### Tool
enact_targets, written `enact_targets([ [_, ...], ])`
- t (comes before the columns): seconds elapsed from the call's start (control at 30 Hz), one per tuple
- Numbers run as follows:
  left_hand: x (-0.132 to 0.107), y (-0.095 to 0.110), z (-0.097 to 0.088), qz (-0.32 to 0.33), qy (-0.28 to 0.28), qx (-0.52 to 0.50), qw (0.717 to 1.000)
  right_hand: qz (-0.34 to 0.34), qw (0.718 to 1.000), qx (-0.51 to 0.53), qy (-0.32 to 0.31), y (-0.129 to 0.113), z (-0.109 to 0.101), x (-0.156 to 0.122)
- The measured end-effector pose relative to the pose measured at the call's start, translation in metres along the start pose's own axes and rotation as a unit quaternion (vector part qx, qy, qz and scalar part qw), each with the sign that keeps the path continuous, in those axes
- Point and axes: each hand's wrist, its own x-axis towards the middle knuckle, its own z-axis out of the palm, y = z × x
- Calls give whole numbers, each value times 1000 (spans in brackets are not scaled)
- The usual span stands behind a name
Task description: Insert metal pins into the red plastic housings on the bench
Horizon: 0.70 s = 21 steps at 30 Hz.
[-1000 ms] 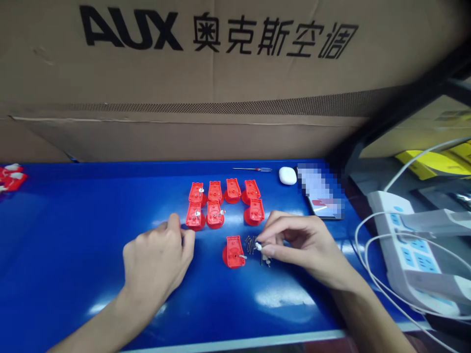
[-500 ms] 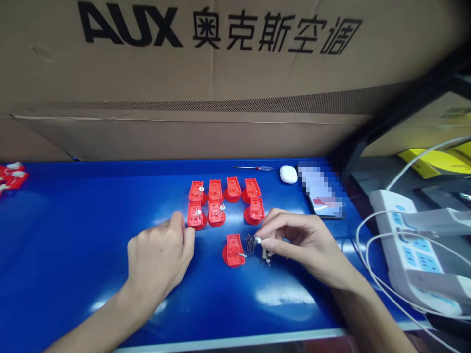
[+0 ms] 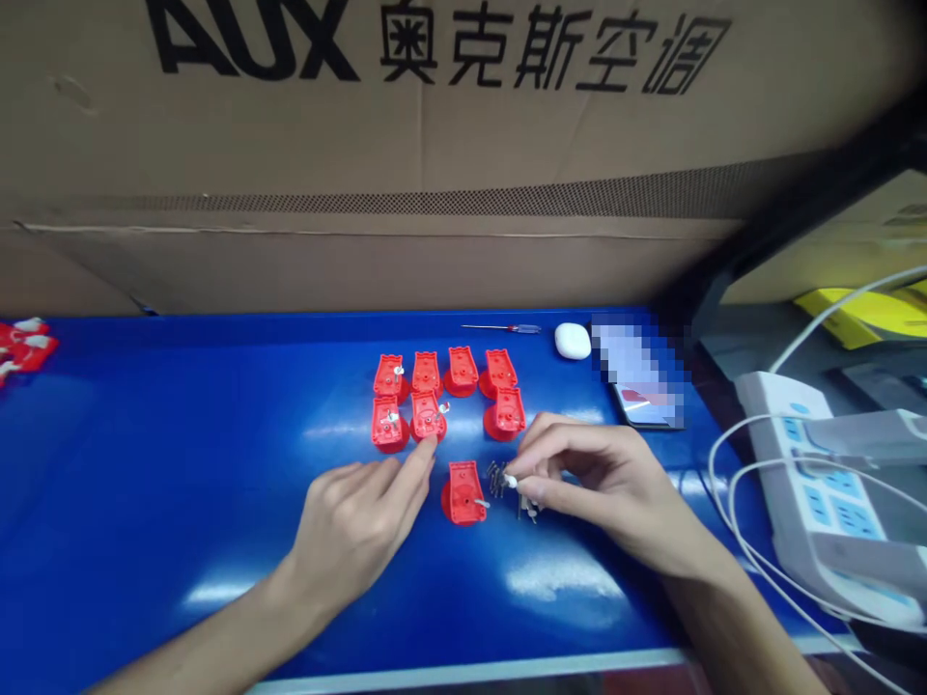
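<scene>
My left hand [image 3: 369, 516] is stretched forward, index finger out, its tip at the front edge of a red plastic housing [image 3: 428, 417] in the nearer row. Nothing shows in that hand. My right hand [image 3: 590, 473] pinches a small white piece [image 3: 511, 481] between thumb and index finger. Under it lie several dark screws [image 3: 495, 477] and a few small white-and-metal pieces [image 3: 531, 509], partly hidden by the fingers. Between the hands a single red housing [image 3: 464, 494] stands with a pale piece [image 3: 482, 503] at its right side. White pieces also show on some housings behind.
A screwdriver [image 3: 503, 329], a white rounded case [image 3: 573, 341] and a phone [image 3: 641, 372] lie along the back. At right, a white power strip [image 3: 815, 483] trails cables. Red and white parts [image 3: 25, 347] sit far left. A large cardboard box [image 3: 420, 270] stands behind.
My left hand has moved right and forward and extended its index finger to a red housing in the nearer row. My right hand keeps its pinch, almost in place. The view has shifted slightly.
</scene>
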Motion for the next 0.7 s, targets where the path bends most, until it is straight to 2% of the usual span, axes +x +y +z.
enact_targets([
  [0.17, -4, -3, 8, -7, 3, -19, 1000, 2, 1000, 0, -4, -2, 1, -1],
  [0.43, -6, -4, 10, -19, 15, -32, 999, 1, 1000, -3, -8, -3, -1, -2],
  [0.7, -1, -1, 7, 14, 63, -30, 997, 3, 1000, -1, -7, -3, -1, -2],
])
